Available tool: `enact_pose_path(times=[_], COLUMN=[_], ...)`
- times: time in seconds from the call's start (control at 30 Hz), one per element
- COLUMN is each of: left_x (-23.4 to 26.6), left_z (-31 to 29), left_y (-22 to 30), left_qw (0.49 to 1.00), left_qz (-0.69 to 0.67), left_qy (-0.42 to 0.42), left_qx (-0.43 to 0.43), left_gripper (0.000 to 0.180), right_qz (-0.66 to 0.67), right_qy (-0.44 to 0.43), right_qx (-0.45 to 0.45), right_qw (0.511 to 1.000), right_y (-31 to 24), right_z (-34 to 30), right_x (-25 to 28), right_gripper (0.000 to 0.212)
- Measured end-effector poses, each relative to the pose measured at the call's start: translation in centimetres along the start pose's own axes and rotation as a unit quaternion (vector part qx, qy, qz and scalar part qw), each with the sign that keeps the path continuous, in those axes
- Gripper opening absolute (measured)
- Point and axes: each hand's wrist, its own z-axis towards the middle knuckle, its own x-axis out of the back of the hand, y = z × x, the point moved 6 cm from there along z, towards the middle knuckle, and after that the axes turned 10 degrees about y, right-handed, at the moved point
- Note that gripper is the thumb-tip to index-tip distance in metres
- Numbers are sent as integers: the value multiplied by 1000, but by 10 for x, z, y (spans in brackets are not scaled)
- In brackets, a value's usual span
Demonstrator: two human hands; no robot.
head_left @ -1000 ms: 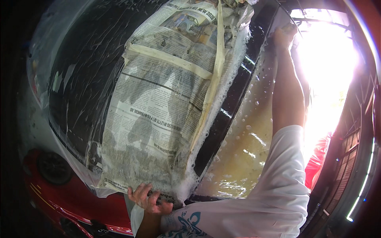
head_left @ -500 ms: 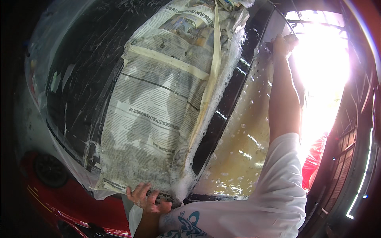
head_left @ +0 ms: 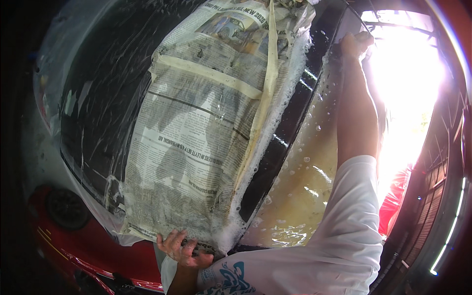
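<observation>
My right hand (head_left: 355, 46) reaches to the far right, its fingers curled over a small dark piece (head_left: 364, 36) that I cannot make out. It presses on the far end of a wet, beige-yellow car panel (head_left: 295, 201) dotted with soap bubbles. My left hand (head_left: 183, 250) rests at the near edge of the newspaper masking (head_left: 177, 132), fingers spread and touching the paper. Strips of masking tape (head_left: 211, 76) cross the damp sheets. White foam (head_left: 228, 233) gathers along the paper's right edge, beside a glossy black strip (head_left: 268, 169).
Wet dark glass (head_left: 103, 93) lies left of the newspaper, with clear plastic sheeting (head_left: 83, 182) along its edge. A red car (head_left: 98, 255) stands at the lower left. Bright daylight comes through an opening on the right, near a red sheet (head_left: 393, 201).
My right hand has slid slightly farther away along the panel; the dark piece under it shows less. My left hand stays on the newspaper edge. The view has shifted a little.
</observation>
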Motion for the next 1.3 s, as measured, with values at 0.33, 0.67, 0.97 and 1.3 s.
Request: enact_pose_path(times=[0.33, 0.67, 0.97, 1.3], left_x=[-1, 2, -1, -2], left_z=[-7, -1, -5, -1], left_y=[1, 4, 1, 2], left_qw=[1000, 999, 999, 1000], left_qz=[-6, 2, -3, 1], left_qy=[-11, -39, 6, -11], left_qx=[2, 6, 31, -1], left_gripper=[49, 47, 49, 42], right_qz=[76, -41, -41, -17], right_qy=[-99, -18, -72, -98], right_qx=[-145, -38, -29, -36], right_qw=[982, 998, 996, 994], right_y=[-38, -34, -14, -25], right_z=[-41, -18, 8, -8], right_x=[26, 14, -3, -2], right_gripper=[85, 69, 97, 86])
